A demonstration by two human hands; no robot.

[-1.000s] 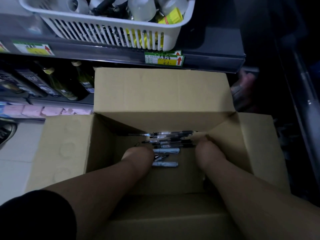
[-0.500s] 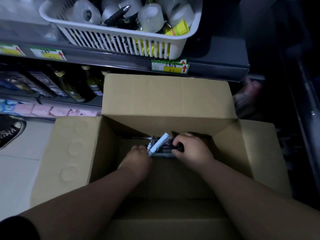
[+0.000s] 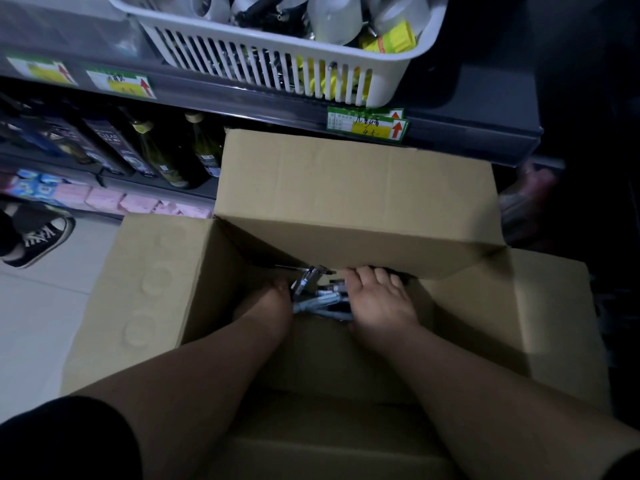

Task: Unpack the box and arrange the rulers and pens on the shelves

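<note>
An open cardboard box (image 3: 349, 192) stands on the floor in front of the shelves, its flaps spread outward. Deep inside, near the far wall, lies a bunch of pens (image 3: 320, 299) with clear and dark barrels. My left hand (image 3: 272, 304) holds the left end of the bunch, its fingers mostly hidden below. My right hand (image 3: 379, 299) curls over the right end, partly under the far flap. No rulers show.
A white slotted basket (image 3: 266, 60) with tape rolls and pens sits on the grey shelf (image 3: 460, 133) right above the box. Dark bottles (image 3: 157, 150) and pink packs (image 3: 138, 202) fill lower shelves at left. Someone's black sneaker (image 3: 40, 239) stands on the tiled floor.
My hands went from lying apart beside the scattered pens to closing together around them, gathering them into one bunch. The view has also tilted slightly upward.
</note>
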